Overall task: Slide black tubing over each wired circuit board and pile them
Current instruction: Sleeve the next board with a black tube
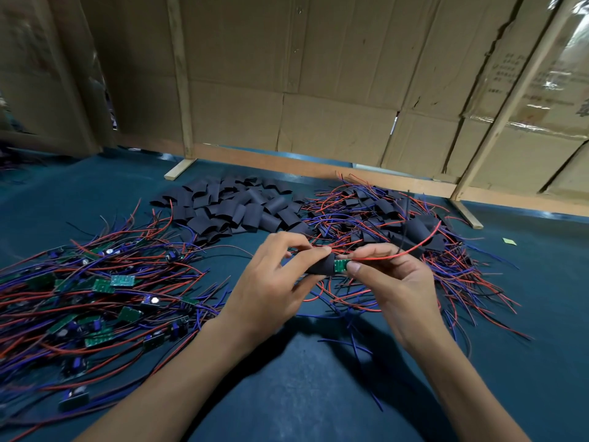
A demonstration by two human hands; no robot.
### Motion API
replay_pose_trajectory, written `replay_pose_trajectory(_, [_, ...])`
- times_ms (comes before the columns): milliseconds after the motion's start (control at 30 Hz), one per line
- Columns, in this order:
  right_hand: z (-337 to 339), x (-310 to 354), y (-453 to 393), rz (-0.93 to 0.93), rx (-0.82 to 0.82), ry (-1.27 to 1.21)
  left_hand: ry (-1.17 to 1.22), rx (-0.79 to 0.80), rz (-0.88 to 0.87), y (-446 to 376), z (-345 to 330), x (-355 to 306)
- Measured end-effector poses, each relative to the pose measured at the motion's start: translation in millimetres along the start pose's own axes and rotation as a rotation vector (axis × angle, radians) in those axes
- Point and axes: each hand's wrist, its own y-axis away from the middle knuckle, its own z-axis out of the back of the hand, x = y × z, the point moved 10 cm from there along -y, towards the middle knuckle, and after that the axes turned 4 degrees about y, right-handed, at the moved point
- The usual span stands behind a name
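Observation:
My left hand [271,282] grips a short piece of black tubing [322,267] above the blue table. My right hand [392,275] pinches a small green circuit board [340,265] whose left part sits inside the tubing; its red wire [411,250] arcs up to the right. A heap of bare wired circuit boards [95,298] lies at the left. Loose black tubing pieces [239,208] are heaped at the back centre. A pile of sleeved boards with red and blue wires [398,224] lies at the right.
The blue table surface [302,378] shows between my forearms. Cardboard panels [318,90] on wooden frames wall off the back of the table. A small green scrap [509,241] lies at the far right.

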Motion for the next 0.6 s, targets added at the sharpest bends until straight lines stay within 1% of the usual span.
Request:
replay_pose_trajectory(267, [1, 6, 3, -0.010, -0.021, 0.055, 0.052, 0.038, 0.030, 2, -3, 2])
replay_pose_trajectory(400, [-9, 7, 11, 0.093, -0.022, 0.323, 0.089, 0.061, 0.056, 3, -8, 7])
replay_pose_trajectory(433, [-12, 7, 12, 0.103, -0.024, 0.356, 0.097, 0.076, 0.051, 4, -10, 8])
replay_pose_trajectory(500, [-12, 4, 11, 0.072, -0.040, 0.304, 0.115, 0.092, 0.043, 4, -11, 10])
replay_pose_trajectory(600, [-8, -7, 10, -0.040, -0.068, 0.080, 0.122, 0.097, 0.051, 4, -10, 10])
